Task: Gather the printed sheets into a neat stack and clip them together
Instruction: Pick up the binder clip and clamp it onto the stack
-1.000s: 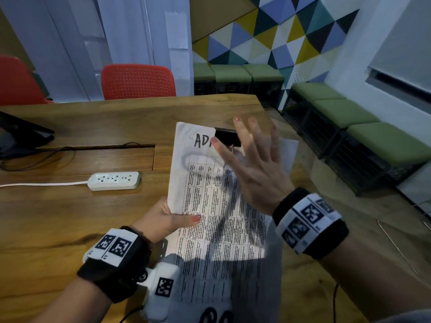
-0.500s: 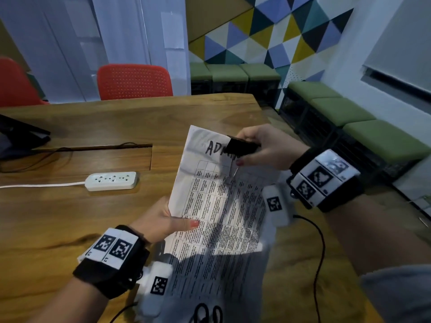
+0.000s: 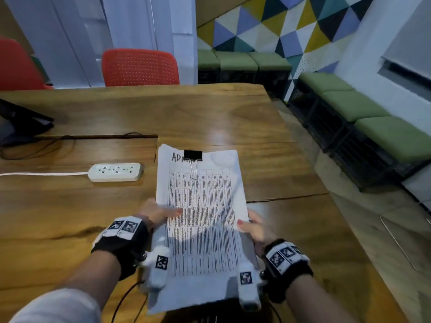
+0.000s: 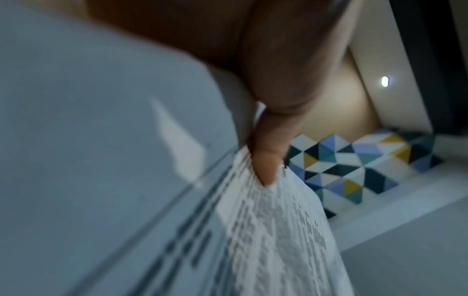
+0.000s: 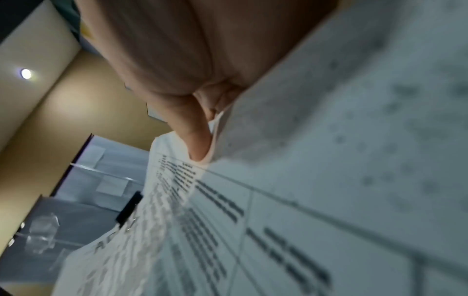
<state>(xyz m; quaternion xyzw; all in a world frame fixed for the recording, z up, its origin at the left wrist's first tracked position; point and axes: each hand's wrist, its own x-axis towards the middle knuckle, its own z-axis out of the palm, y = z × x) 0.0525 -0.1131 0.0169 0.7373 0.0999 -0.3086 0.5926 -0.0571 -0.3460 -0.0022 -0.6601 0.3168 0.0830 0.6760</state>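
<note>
Printed sheets (image 3: pixel 200 217), thin creased paper, are lying mid-frame under a black binder clip (image 3: pixel 193 155); left hand (image 3: pixel 155 212) and right hand (image 3: pixel 255 228) are pinching the side edges, seemingly above the glossy wooden bench (image 3: pixel 70 206).

Our right hand (image 5: pixel 192 66) fills the top of this view, seen from the wrist. Our thumb (image 5: pixel 195 140) presses flat on the top face of the printed sheets (image 5: pixel 316 190), right at their edge, and the grip is a pinch on the paper. The sheets spread away below and to the right, covered in blurred table rows. Far along them a black binder clip (image 5: pixel 129 207) sits on the far edge. Beyond, a ceiling light (image 5: pixel 25 73) glows on a beige ceiling.
</note>
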